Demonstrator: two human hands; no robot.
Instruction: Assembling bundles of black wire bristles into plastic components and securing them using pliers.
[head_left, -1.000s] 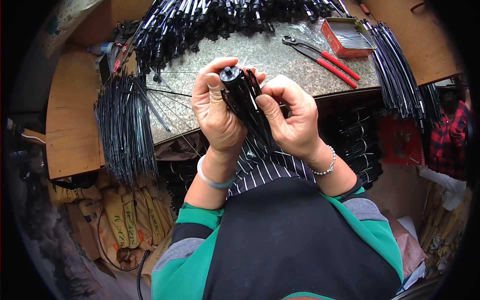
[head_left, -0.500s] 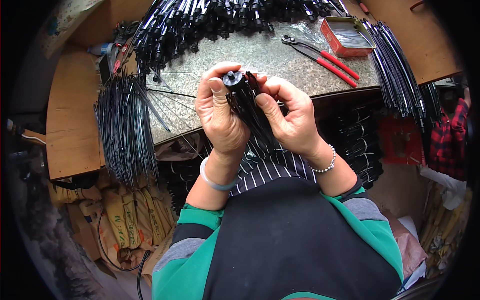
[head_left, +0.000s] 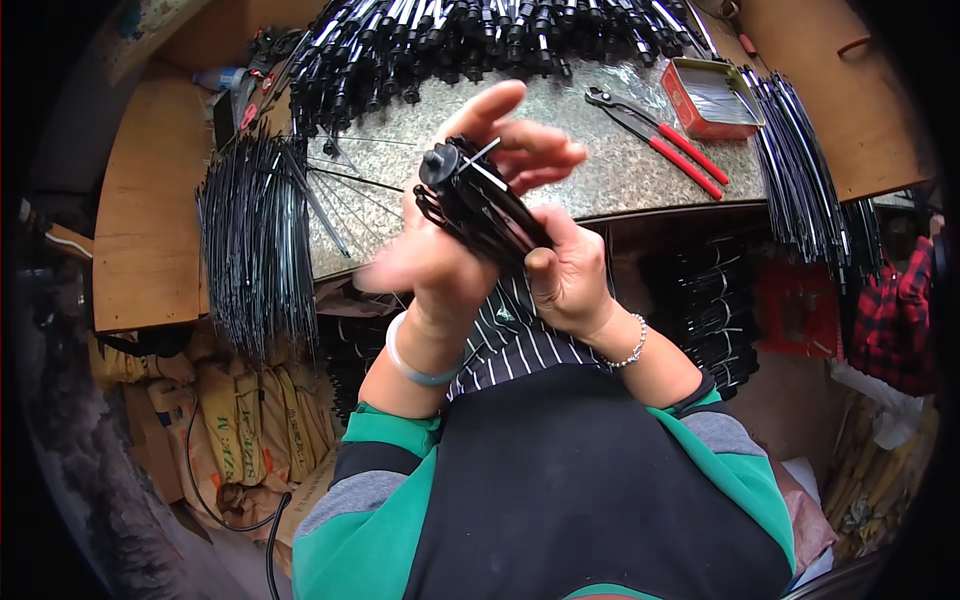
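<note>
A black umbrella frame (head_left: 478, 205), its ribs bunched around a round black cap, is held tilted in front of my apron. A short pale wire sticks out beside the cap. My right hand (head_left: 575, 275) pinches the bunched ribs at their lower end between thumb and fingers. Against the frame's left side rests the palm of my left hand (head_left: 445, 262), open, with thumb and fingers spread apart and blurred by motion. The lower part of the frame is hidden behind my hands.
Many black frames (head_left: 480, 40) are heaped at the back of the speckled worktop (head_left: 560, 115). Red-handled pliers (head_left: 670, 150) lie beside a red tin of thin wires (head_left: 712, 98). Bundles of black ribs (head_left: 258, 250) hang over the left edge; more rods (head_left: 800, 160) hang at the right.
My left hand has let go of its grip near the cap and spread its fingers. My right hand has slid down to the lower ribs. The frame has tilted and shifted left.
</note>
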